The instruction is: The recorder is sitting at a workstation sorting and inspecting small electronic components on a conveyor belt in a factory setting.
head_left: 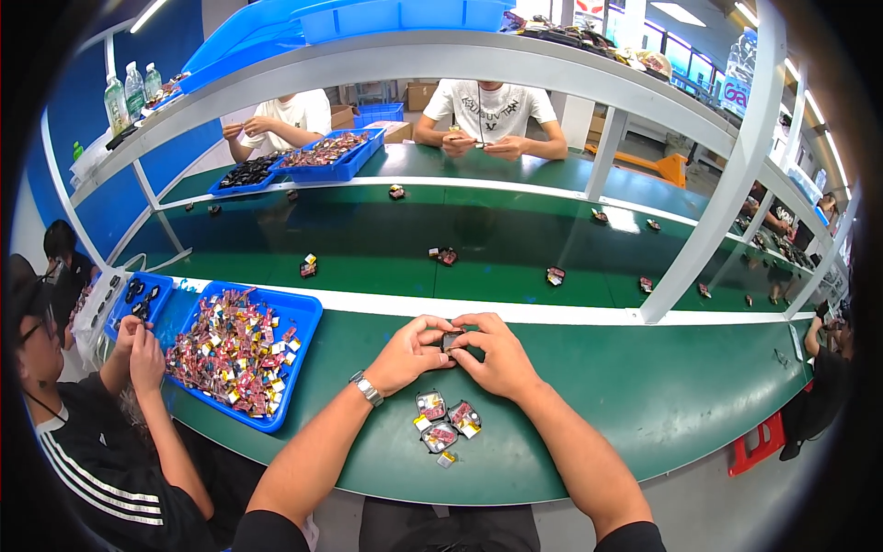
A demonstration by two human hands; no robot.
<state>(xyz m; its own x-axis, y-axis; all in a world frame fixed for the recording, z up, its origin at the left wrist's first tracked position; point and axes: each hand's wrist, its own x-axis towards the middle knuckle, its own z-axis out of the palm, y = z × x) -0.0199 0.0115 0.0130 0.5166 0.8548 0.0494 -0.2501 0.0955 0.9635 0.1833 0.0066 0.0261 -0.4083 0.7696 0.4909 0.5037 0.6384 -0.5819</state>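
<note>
Over the green workbench [589,396], my left hand [405,354] and my right hand [499,361] meet, fingertips closed round a small dark plastic case [450,341]. The fingers cover much of the case, so its inside is hidden. A metal watch [366,388] is on my left wrist. Just below my hands lie three rounded cases holding red circuit boards and small batteries; one is the right-hand open case [465,419]. Close under them sits a loose silver and yellow battery [446,459].
To my left stands a blue tray [313,336] heaped with red boards and batteries, beside a co-worker's hands [138,354]. Beyond a white rail [386,304], a green conveyor belt [368,235] carries spaced-out small assemblies. A metal post [713,230] rises at right; co-workers sit across.
</note>
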